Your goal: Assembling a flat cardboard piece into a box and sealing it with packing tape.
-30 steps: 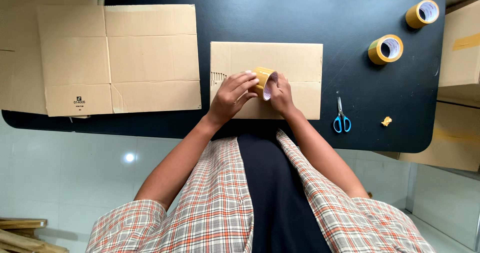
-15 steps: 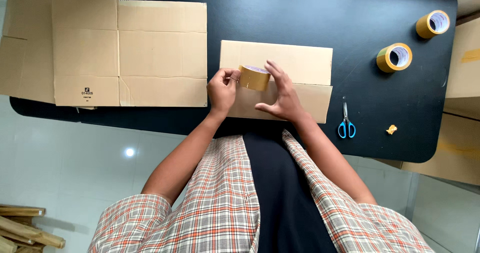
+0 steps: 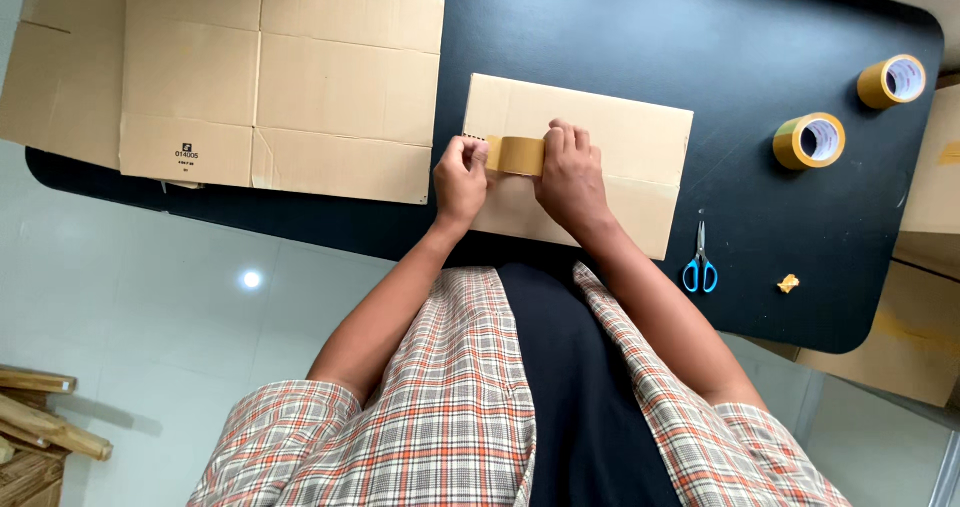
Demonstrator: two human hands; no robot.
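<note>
A small flattened cardboard box (image 3: 625,132) lies on the black table (image 3: 650,27) in front of me. My left hand (image 3: 460,179) pinches the free end of brown tape down at the box's left edge, along the middle seam. My right hand (image 3: 572,175) grips a roll of brown packing tape (image 3: 520,155) just right of that, resting on the box. A short strip of tape runs between the two hands.
A large flat cardboard sheet (image 3: 280,77) covers the table's left part. Two tape rolls (image 3: 808,141) (image 3: 892,80) sit at the right, with blue-handled scissors (image 3: 700,262) and a crumpled tape scrap (image 3: 788,284) nearer the edge. Cardboard boxes (image 3: 930,207) stand beyond the right side.
The tape roll has come down from between both hands onto the box near its left edge. My left hand now pins the tape end while the right holds the roll.
</note>
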